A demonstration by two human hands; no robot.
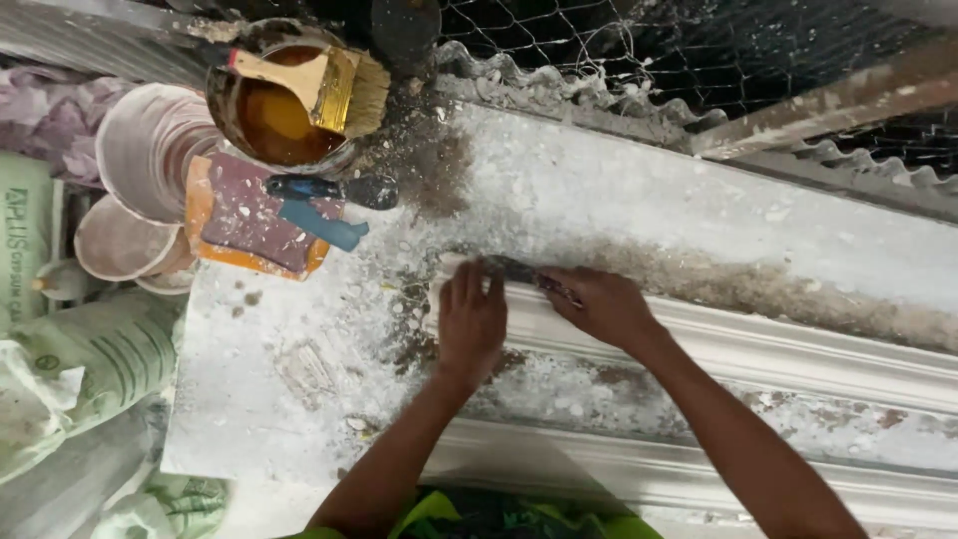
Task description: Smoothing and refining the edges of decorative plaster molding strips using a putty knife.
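Plaster moulding: matt white, smooth ribbed profile, chalky. Worktop: rough, crusted with white plaster dust and brown stains. Brush: wooden handle, brass-coloured metal ferrule, coarse bristles. Tin: grimy metal, glossy amber liquid inside. Wire mesh: thin metal. Sacks: woven plastic.

Bare slab right – bucket, scrapers crowd left.

Brush on brown-liquid tin, blue scraper, white buckets
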